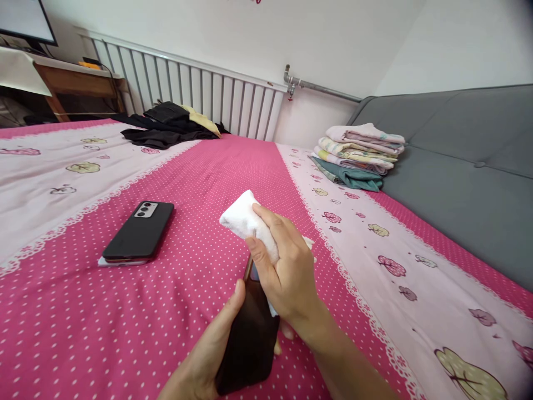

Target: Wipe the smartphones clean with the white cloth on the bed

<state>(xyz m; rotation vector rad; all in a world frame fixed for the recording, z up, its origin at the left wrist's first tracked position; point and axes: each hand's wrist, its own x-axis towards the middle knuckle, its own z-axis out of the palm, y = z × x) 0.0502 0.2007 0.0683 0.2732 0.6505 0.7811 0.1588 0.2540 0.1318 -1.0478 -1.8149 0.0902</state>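
My left hand (pixel 212 344) grips a dark smartphone (pixel 250 339) from below, its thumb along the near left edge and fingertips showing at the right side. The phone is tilted, with its top end pointing away from me. A folded white cloth (pixel 245 216) is pinched in my right hand (pixel 291 266), which covers the phone's upper end. Part of the cloth hangs down along the phone's right edge. To the left, a black smartphone (pixel 139 233) with a silver camera block lies back up on top of another flat, light-edged thing (pixel 125 262).
Pink dotted bedding (pixel 200 222) spreads beneath everything. Folded cloths (pixel 358 153) are stacked at the right beside a grey headboard (pixel 466 166). Dark clothes (pixel 166 125) lie at the back near a white radiator (pixel 187 78). A desk (pixel 70 78) with a monitor (pixel 27 22) stands far left.
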